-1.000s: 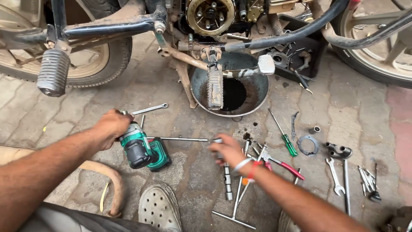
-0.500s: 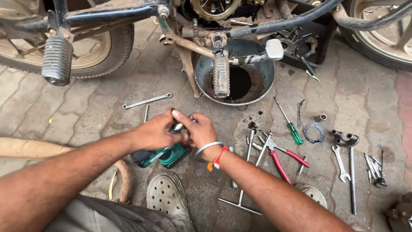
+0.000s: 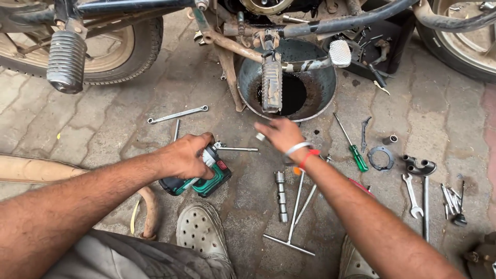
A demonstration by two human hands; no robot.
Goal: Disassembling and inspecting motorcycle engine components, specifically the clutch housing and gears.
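My left hand [image 3: 182, 155] is wrapped around the top of a green and black cordless driver [image 3: 209, 180] that lies on the paved ground. A thin metal rod [image 3: 236, 149] sticks out to the right from the driver's head. My right hand [image 3: 280, 135], with a bangle and an orange band at the wrist, hovers just right of the rod's tip, below the dark oil pan [image 3: 312, 98]. Its fingertips pinch a small silver piece [image 3: 260, 137]. A ribbed footpeg [image 3: 272, 85] of the motorcycle hangs over the pan.
Tools lie scattered on the pavers: a long spanner [image 3: 178, 114], a green screwdriver [image 3: 352, 145], a T-handle wrench [image 3: 295, 214], a socket extension [image 3: 280, 195] and spanners [image 3: 414, 192] at the right. My grey shoe [image 3: 199, 231] is near the driver. A wheel [image 3: 111, 49] stands at the back left.
My hands were together on the driver. My right hand has since lifted off and moved up and right toward the pan, with a small silver piece. My left hand stays on the driver.
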